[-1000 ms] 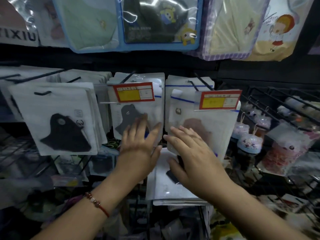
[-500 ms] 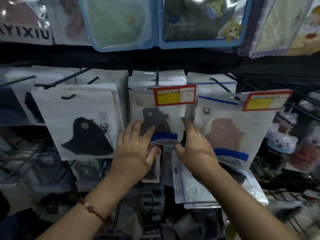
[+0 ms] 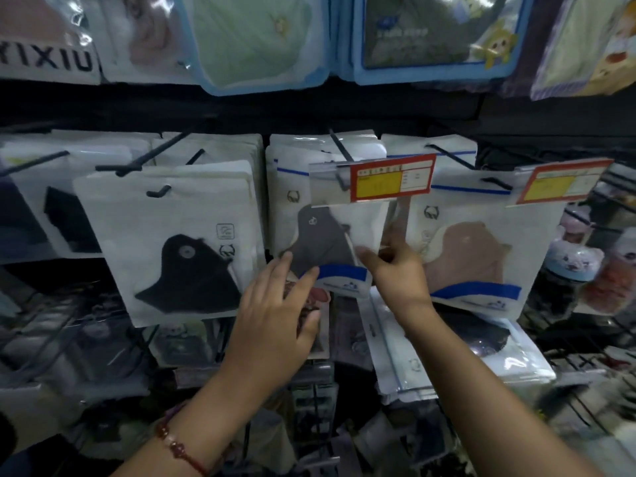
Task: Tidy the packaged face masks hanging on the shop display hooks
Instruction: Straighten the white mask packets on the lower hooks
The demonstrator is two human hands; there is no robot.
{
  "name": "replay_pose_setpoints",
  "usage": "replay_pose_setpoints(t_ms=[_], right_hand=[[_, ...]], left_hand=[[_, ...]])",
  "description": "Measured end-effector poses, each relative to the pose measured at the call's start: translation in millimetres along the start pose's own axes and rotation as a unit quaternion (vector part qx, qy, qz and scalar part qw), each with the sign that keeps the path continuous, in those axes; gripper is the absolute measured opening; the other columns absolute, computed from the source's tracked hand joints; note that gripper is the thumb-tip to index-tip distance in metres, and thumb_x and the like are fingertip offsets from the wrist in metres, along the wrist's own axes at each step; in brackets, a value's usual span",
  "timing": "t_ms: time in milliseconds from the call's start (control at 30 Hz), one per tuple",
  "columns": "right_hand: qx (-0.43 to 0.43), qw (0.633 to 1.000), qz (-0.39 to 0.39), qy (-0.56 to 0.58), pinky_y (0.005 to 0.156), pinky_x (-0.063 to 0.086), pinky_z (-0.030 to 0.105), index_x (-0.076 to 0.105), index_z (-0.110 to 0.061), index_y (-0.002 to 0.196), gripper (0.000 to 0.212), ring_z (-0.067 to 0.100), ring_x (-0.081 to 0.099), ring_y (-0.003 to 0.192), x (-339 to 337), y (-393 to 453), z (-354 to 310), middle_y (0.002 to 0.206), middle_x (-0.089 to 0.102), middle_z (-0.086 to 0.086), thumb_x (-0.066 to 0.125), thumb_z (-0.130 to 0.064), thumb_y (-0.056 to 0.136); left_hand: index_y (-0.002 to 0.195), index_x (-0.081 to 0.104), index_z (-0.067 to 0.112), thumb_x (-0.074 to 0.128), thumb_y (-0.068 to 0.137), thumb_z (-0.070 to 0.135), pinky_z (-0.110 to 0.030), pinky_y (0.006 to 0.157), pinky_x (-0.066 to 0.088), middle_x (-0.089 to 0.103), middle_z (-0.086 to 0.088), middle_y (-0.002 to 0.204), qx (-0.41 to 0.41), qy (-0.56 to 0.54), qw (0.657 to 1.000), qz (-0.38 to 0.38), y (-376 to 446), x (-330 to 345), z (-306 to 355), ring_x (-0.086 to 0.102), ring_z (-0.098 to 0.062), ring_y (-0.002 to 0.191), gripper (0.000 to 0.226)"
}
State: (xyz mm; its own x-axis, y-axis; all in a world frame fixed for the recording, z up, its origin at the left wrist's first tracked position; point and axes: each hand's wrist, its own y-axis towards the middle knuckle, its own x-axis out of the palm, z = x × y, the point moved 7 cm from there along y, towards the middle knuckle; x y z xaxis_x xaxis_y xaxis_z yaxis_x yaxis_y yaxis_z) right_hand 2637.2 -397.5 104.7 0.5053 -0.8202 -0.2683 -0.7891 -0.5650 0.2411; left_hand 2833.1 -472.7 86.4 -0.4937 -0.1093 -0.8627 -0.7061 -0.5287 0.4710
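Both hands bracket the grey mask pack (image 3: 325, 242) on the middle hook (image 3: 339, 149): left hand (image 3: 272, 325) flat, fingers straight against its lower edge; right hand (image 3: 399, 273) pinching the right edge, likely squaring it.

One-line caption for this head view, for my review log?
Both hands, left and right, steady the grey mask pack hanging between black and pink packs.

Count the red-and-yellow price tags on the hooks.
2. One price tag hangs over the grey mask pack in the middle; the other over the pink mask pack, right. More may be hidden.
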Motion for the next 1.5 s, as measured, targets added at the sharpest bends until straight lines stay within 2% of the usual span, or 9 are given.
replay_pose_setpoints(t_ms=[133,367,500,667,833,1000,1167,1367,1500], right_hand=[[-0.010,1.000,0.021,0.004,0.065,0.053,0.039,0.067,-0.004,0.086,0.023,0.031,0.067,0.077,4.2,-6.3,-7.2,0.079,0.070,0.016,0.068,-0.026,0.090],[0.017,0.988,-0.018,0.153,0.069,0.059,0.028,0.062,-0.025,0.100,0.013,0.011,0.072,0.079,-7.9,-35.7,-26.2,0.091,0.076,-0.005,0.056,-0.013,0.098],[0.010,0.985,-0.026,0.168,0.066,0.059,0.046,0.064,-0.022,0.103,0.013,0.027,0.072,0.078,-37.1,-58.1,-41.9,0.089,0.075,0.004,0.057,-0.013,0.097],[0.008,0.986,-0.050,0.161,0.069,0.057,0.039,0.064,-0.014,0.103,0.014,0.028,0.070,0.083,-66.9,-83.9,-53.2,0.091,0.074,0.008,0.060,-0.013,0.090],[0.008,0.980,-0.095,0.174,0.066,0.059,0.031,0.065,-0.010,0.104,0.021,0.030,0.070,0.086,-82.3,-112.3,-57.3,0.097,0.072,0.014,0.057,-0.013,0.086],[0.005,0.976,-0.118,0.181,0.075,0.060,0.039,0.072,-0.023,0.106,0.025,0.034,0.070,0.097,-91.4,-124.8,-61.6,0.109,0.072,0.015,0.073,-0.027,0.081],[0.069,0.979,-0.094,0.168,0.077,0.058,0.048,0.070,-0.024,0.111,0.070,0.035,0.070,0.099,-99.6,-132.5,-35.0,0.112,0.072,0.013,0.091,-0.048,0.048],[0.028,0.997,-0.005,0.074,0.079,0.057,0.033,0.050,-0.046,0.130,0.067,0.009,0.067,0.104,-116.6,-138.4,-37.3,0.120,0.065,-0.019,0.079,-0.030,0.072],[-0.039,0.999,-0.010,-0.030,0.066,0.057,0.020,0.066,-0.041,0.112,0.049,0.005,0.069,0.089,-123.7,-145.8,-62.4,0.108,0.066,-0.024,0.081,-0.027,0.067]], left_hand=[[0.155,0.025,0.036,0.048,0.099,0.047,-0.039,0.120,0.013,0.014,-0.002,0.166,0.004,-0.023,1.000,-0.008,-2.7,-5.9,-9.4,0.014,-0.023,0.151,0.062],[0.152,0.030,0.040,0.043,0.097,0.050,-0.037,0.117,0.019,0.020,0.003,0.164,0.006,-0.104,0.994,0.011,-9.6,-24.6,-16.2,0.018,-0.017,0.149,0.058],[0.148,0.032,0.048,0.045,0.098,0.055,-0.033,0.111,0.033,0.030,0.017,0.157,-0.026,-0.245,0.968,0.040,-12.9,-44.3,-16.9,0.028,-0.005,0.143,0.052],[0.143,0.041,0.044,0.065,0.086,0.041,-0.013,0.079,0.053,0.065,0.020,0.125,-0.146,-0.654,0.742,-0.015,-15.8,-53.4,-0.4,0.064,0.003,0.110,0.061],[0.110,0.072,0.023,0.069,0.087,0.027,-0.033,0.077,0.061,0.076,-0.005,0.109,-0.147,-0.727,0.665,-0.084,-19.0,-55.6,15.3,0.073,-0.026,0.100,0.023],[0.102,0.072,0.012,0.064,0.080,0.021,-0.027,0.072,0.059,0.078,-0.008,0.097,-0.117,-0.708,0.695,-0.039,-23.6,-73.7,24.9,0.075,-0.023,0.090,0.024],[0.104,0.072,0.017,0.066,0.090,0.015,-0.032,0.081,0.058,0.078,0.000,0.100,-0.137,-0.657,0.737,-0.074,-37.6,-49.6,29.3,0.074,-0.016,0.096,0.016],[0.112,0.070,0.021,0.064,0.094,0.009,-0.024,0.081,0.058,0.077,0.007,0.103,-0.174,-0.617,0.755,-0.141,-59.4,-15.2,39.1,0.072,-0.010,0.100,0.022],[0.112,0.071,0.019,0.069,0.090,0.011,-0.025,0.084,0.057,0.077,0.007,0.103,-0.163,-0.599,0.764,-0.175,-65.1,-7.2,44.2,0.071,-0.009,0.101,0.023]])
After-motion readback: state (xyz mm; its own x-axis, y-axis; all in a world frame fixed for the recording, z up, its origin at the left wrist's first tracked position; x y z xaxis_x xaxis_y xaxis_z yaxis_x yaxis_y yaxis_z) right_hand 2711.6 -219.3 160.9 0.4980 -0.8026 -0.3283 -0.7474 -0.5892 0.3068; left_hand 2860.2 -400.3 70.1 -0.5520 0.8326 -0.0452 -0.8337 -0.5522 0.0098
